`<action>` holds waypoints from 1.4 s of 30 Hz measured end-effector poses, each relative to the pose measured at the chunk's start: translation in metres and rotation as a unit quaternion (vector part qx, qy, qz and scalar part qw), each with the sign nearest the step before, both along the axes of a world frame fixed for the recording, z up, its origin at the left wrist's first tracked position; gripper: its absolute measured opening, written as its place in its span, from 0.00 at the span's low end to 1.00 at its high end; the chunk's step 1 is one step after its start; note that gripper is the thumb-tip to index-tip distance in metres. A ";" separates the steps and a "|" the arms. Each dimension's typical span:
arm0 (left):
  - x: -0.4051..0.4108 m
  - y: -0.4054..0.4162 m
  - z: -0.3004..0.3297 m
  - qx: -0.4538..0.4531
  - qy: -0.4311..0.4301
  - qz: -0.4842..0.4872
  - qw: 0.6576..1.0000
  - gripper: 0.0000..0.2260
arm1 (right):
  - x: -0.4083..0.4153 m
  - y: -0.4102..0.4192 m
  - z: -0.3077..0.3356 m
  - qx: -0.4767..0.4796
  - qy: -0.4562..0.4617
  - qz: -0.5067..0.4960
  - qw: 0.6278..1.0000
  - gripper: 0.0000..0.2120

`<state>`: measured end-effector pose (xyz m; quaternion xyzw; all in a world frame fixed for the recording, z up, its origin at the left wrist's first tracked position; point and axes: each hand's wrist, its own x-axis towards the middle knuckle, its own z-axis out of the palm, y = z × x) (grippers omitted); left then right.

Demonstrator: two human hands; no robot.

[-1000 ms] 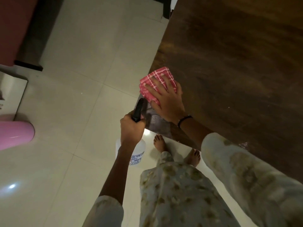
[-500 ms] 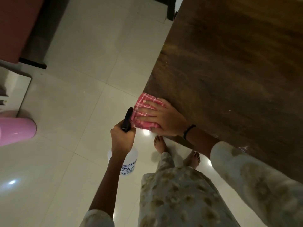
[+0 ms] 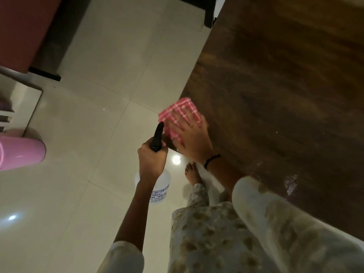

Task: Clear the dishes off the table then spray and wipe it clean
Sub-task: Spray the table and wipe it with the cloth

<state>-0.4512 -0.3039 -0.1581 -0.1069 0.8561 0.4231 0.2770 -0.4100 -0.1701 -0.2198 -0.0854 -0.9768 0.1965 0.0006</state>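
A dark wooden table (image 3: 285,95) fills the right side, and no dishes show on it. My right hand (image 3: 192,137) presses flat on a folded pink checked cloth (image 3: 178,113) at the table's near left corner. My left hand (image 3: 151,159) grips the neck of a white spray bottle (image 3: 160,186) with a black nozzle, held beside the corner over the floor. A wet sheen shows on the table's near edge by my right sleeve.
Pale floor tiles (image 3: 98,95) spread to the left. A pink bin (image 3: 21,152) stands at the left edge, with a white shelf unit and a dark red cabinet behind it. My bare foot (image 3: 192,173) is below the table corner.
My right hand slid the cloth down to the corner edge, then back up along the table's left side. The left hand with the bottle stayed beside the corner.
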 end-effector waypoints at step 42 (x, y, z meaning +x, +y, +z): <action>0.022 0.012 0.008 0.036 0.057 -0.093 0.993 0.09 | 0.137 0.022 0.000 0.038 -0.040 -0.002 0.998 0.26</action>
